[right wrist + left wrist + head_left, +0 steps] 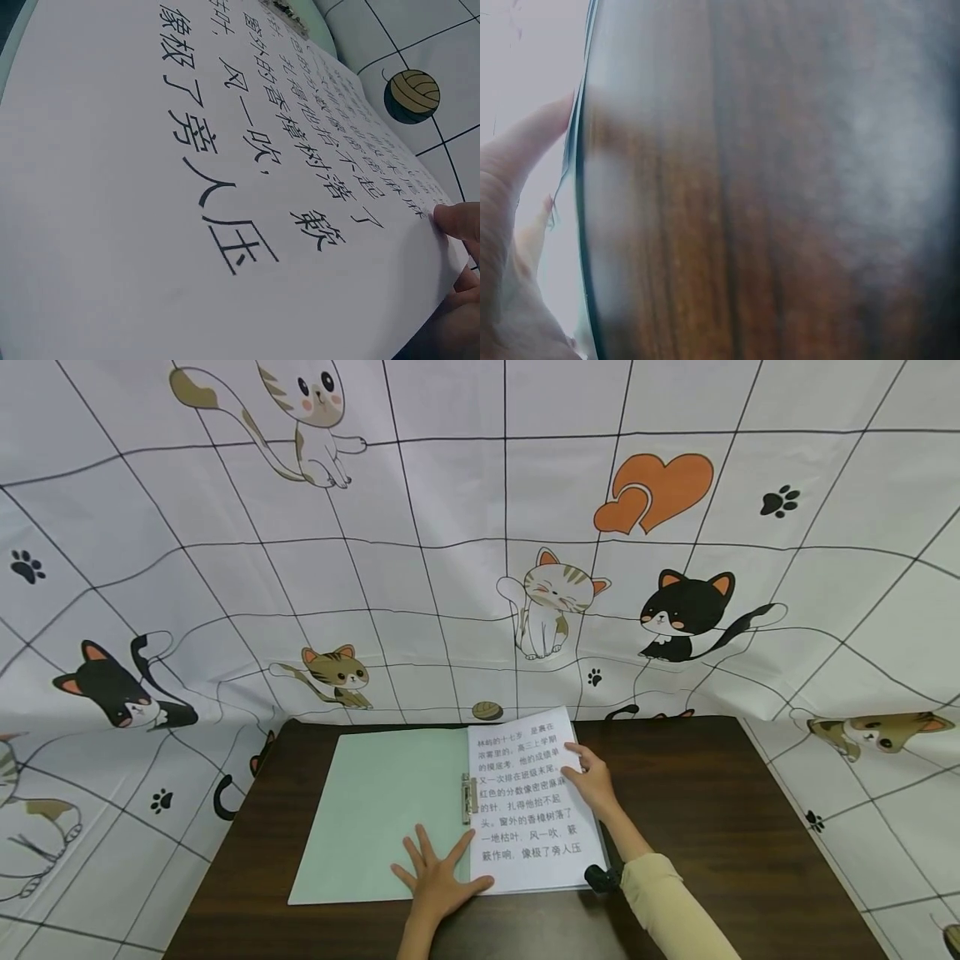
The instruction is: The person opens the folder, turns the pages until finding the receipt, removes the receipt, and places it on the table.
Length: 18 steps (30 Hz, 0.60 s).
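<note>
A pale green folder [390, 810] lies spread on the table, a metal clip [467, 799] along its middle. Printed paper [525, 802] covers its right side, with rows of large Chinese characters. My left hand [437, 883] rests with fingers spread at the folder's lower edge, the thumb over the paper's lower left corner. In the left wrist view, the left thumb [536, 135] lies beside the folder's edge. My right hand [592, 783] pinches the paper's right edge; in the right wrist view the thumb [456, 220] is on top and fingers are under the sheet, which bows upward there.
The dark brown wooden table [697, 810] extends on both sides of the folder. Behind and beside it hangs a white gridded cloth [450, 585] printed with cats, hearts and paw prints. A black band [602, 878] shows at the right wrist, close to the paper's lower right corner.
</note>
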Each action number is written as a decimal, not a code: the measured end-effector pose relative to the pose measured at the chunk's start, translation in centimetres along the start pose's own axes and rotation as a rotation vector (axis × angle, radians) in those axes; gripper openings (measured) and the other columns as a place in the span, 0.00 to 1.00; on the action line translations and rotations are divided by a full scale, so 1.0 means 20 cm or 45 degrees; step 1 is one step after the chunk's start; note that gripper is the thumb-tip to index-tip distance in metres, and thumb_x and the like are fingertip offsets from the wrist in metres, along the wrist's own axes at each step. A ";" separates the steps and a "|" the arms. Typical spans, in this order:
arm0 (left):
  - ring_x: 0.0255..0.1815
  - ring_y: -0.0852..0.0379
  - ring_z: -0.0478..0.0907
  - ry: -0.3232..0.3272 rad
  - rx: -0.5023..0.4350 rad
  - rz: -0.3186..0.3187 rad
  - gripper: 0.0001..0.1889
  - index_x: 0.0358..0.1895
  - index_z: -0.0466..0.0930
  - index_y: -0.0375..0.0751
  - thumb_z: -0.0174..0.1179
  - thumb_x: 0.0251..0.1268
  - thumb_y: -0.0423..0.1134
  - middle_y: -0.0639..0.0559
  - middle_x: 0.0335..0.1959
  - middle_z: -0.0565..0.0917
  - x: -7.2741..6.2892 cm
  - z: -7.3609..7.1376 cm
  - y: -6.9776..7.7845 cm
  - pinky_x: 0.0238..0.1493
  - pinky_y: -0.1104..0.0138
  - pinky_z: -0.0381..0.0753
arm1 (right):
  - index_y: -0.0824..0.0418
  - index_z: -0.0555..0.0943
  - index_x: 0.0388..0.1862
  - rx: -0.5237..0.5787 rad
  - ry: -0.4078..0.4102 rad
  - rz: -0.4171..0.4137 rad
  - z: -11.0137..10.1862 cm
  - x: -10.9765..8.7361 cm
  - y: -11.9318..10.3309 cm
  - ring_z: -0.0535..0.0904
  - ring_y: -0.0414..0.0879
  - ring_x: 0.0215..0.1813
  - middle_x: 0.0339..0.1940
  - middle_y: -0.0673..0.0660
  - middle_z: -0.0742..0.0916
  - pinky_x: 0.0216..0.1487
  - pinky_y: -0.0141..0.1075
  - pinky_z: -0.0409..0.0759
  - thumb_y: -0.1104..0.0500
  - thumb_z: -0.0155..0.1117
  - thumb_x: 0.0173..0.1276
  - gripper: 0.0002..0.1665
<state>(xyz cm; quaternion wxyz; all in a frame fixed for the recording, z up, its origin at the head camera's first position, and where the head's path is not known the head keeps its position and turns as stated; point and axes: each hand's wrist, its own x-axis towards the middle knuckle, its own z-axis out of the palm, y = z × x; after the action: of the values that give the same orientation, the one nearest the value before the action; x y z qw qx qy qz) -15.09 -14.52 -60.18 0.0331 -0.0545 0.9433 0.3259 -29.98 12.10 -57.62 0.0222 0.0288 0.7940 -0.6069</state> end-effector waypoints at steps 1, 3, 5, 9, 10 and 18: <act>0.73 0.16 0.27 0.001 0.001 -0.001 0.46 0.69 0.69 0.62 0.72 0.40 0.65 0.22 0.76 0.34 0.00 0.00 0.00 0.59 0.21 0.25 | 0.60 0.71 0.68 -0.003 -0.008 0.004 0.00 -0.01 0.00 0.86 0.46 0.33 0.53 0.72 0.83 0.30 0.30 0.82 0.66 0.61 0.67 0.30; 0.73 0.16 0.27 -0.001 0.004 -0.004 0.46 0.69 0.69 0.62 0.73 0.40 0.65 0.22 0.76 0.34 0.00 0.00 0.01 0.59 0.21 0.26 | 0.60 0.70 0.69 0.003 -0.016 0.016 0.00 -0.01 0.00 0.86 0.45 0.33 0.53 0.72 0.83 0.31 0.30 0.82 0.66 0.61 0.68 0.30; 0.73 0.16 0.27 -0.005 0.002 -0.013 0.46 0.69 0.69 0.62 0.73 0.40 0.65 0.22 0.76 0.34 -0.01 -0.01 0.01 0.59 0.21 0.25 | 0.60 0.70 0.69 0.006 -0.024 0.021 0.00 -0.02 0.01 0.86 0.46 0.33 0.54 0.72 0.82 0.30 0.31 0.83 0.67 0.61 0.67 0.30; 0.73 0.17 0.25 -0.008 -0.028 -0.019 0.46 0.69 0.69 0.62 0.73 0.40 0.64 0.23 0.76 0.33 -0.01 -0.01 0.01 0.60 0.22 0.23 | 0.61 0.70 0.69 0.021 -0.036 0.011 0.01 -0.03 0.01 0.86 0.47 0.33 0.57 0.72 0.81 0.30 0.32 0.83 0.67 0.62 0.67 0.31; 0.74 0.17 0.25 -0.008 -0.031 -0.021 0.46 0.69 0.69 0.62 0.73 0.40 0.64 0.23 0.76 0.33 -0.01 -0.01 0.01 0.60 0.22 0.22 | 0.60 0.70 0.69 0.024 -0.041 0.011 0.01 -0.04 0.01 0.86 0.46 0.33 0.58 0.72 0.81 0.30 0.32 0.83 0.67 0.62 0.67 0.31; 0.74 0.18 0.24 -0.010 -0.040 -0.025 0.46 0.69 0.70 0.61 0.73 0.40 0.64 0.24 0.77 0.32 0.00 0.00 0.01 0.60 0.23 0.21 | 0.61 0.70 0.69 0.043 -0.051 0.012 0.02 -0.07 -0.03 0.86 0.49 0.34 0.58 0.70 0.80 0.32 0.33 0.84 0.66 0.62 0.67 0.31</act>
<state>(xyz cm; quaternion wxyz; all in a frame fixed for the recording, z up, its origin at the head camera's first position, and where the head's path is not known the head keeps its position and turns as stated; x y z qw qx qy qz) -15.13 -14.42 -60.13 0.0391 -0.0629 0.9373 0.3405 -28.54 11.59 -57.12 0.0407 0.0207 0.7828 -0.6206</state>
